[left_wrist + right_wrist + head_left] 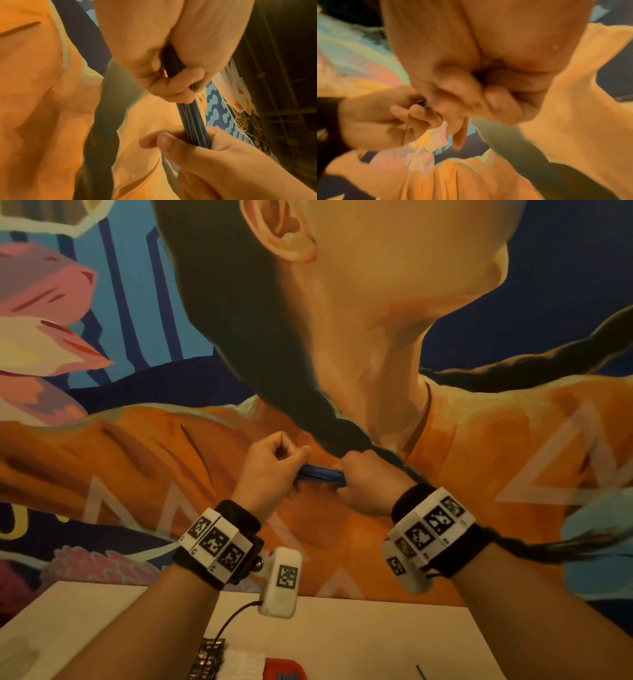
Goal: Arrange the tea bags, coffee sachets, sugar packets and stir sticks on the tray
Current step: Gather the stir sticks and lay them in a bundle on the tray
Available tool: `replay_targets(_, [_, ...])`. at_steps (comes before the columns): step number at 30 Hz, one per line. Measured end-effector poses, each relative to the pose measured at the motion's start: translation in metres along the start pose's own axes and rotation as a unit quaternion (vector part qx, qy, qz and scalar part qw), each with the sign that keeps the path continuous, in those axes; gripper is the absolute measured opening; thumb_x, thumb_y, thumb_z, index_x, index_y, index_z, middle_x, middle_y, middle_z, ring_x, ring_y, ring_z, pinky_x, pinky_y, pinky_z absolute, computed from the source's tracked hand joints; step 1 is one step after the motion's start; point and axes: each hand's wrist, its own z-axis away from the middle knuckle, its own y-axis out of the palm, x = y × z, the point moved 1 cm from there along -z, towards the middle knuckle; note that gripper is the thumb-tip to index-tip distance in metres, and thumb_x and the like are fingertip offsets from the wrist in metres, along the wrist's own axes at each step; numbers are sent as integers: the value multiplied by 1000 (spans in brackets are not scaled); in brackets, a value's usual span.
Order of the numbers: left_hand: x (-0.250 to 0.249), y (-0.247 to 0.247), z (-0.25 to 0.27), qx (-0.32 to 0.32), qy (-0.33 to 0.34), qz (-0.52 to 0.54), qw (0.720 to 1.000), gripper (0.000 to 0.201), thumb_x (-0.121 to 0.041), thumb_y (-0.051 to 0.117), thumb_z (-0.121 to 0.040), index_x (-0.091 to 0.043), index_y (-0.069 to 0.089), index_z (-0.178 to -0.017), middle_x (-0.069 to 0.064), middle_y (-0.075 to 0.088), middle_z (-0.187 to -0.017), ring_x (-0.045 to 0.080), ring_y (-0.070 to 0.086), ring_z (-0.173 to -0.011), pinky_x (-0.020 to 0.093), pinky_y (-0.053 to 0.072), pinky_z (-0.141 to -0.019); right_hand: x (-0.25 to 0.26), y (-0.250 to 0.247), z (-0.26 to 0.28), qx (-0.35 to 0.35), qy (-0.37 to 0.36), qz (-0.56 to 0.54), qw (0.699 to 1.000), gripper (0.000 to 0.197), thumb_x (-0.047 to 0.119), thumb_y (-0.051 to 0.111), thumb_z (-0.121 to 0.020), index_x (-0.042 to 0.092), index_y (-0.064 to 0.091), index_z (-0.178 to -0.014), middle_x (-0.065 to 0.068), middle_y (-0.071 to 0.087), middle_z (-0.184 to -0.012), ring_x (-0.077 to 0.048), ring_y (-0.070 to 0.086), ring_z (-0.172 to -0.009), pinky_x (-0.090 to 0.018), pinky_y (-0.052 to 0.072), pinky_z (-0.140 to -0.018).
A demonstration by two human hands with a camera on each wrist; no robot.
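Your left hand fingers curl round one end of blue stick bundle; your right hand clamps other end. Bundle held level, raised above white table, before mural. Red thing at table's near edge.

Dark blue bundle of thin plastic stir sticks at frame centre. Black-and-white square-patterned marker blocks on black wristbands. Orange, blue and pink painted mural behind. White surface below; red rounded item at bottom edge.
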Motion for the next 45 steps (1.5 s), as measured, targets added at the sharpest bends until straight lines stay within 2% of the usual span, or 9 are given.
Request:
replay_targets(4, [12,4,6,5,-100,-14,995,32,-29,52,-104,-11,50,-78,11,48,-62,15,42,-39,21,29,-34,-4,16,5,-97,-1,89,991,15,30,49,-95,26,55,-82,2,52,-76,-25,60,-78,-35,43,-64])
replay_targets(9, [24,13,19,-42,-41,-13,998,34,-16,54,-102,-13,41,-70,13,44,-59,13,37,-37,26,30,-37,-12,36,10,-70,19,-15,997,32,56,63,-82,24,64,-80,6,59,-69,-16,57,-63,-31,47,-56])
replay_targets(15, [48,20,36,-63,18,-103,993,41,-15,66,-93,-19,41,-60,-1,45,-44,14,43,-37,29,35,-40,-27,66,12,-13,70,-5,997,29,46,56,-90,18,56,-80,-3,60,-81,-26,62,-77,-36,51,-65])
replay_targets(21, [96,27,72,-39,-140,6,989,30,-24,69,-92,-11,50,-74,0,53,-50,15,47,-41,28,38,-45,-43,124,28,32,112,-29,993,27,48,53,-94,22,50,-88,-4,57,-89,-26,54,-79,-34,43,-67])
replay_targets(25, [140,36,118,11,-295,174,940,27,-31,60,-93,-7,59,-105,3,71,-89,16,68,-75,27,57,-75,-56,185,37,68,176,-114,975,21,36,57,-92,18,61,-102,-6,62,-101,-31,59,-87,-34,48,-71])
replay_targets(28, [179,43,159,-1,-353,218,910,25,-16,54,-100,-3,60,-120,12,70,-116,24,67,-108,38,51,-102,-51,236,49,119,198,-141,963,14,24,55,-90,20,60,-103,-8,64,-107,-32,63,-93,-39,54,-81])
replay_targets(33, [231,48,212,-84,-444,288,844,16,-8,44,-104,-6,58,-113,10,70,-102,23,66,-99,33,56,-84,-40,308,76,203,240,-179,932,35,24,54,-90,19,52,-125,-10,59,-120,-33,60,-107,-38,52,-87])
replay_targets(42, [318,0,269,-31,-584,113,803,7,-3,48,-103,-2,54,-103,12,60,-82,24,62,-72,31,55,-53,-10,429,123,320,255,-296,863,70,36,74,-79,29,37,-138,-2,61,-120,-21,62,-97,-23,43,-74])
replay_targets(45, [349,-17,280,31,-601,8,798,6,-3,52,-100,0,57,-102,13,62,-80,30,64,-71,39,58,-65,-9,453,133,350,280,-289,846,72,37,75,-79,27,39,-141,-4,59,-128,-25,60,-112,-22,42,-80])
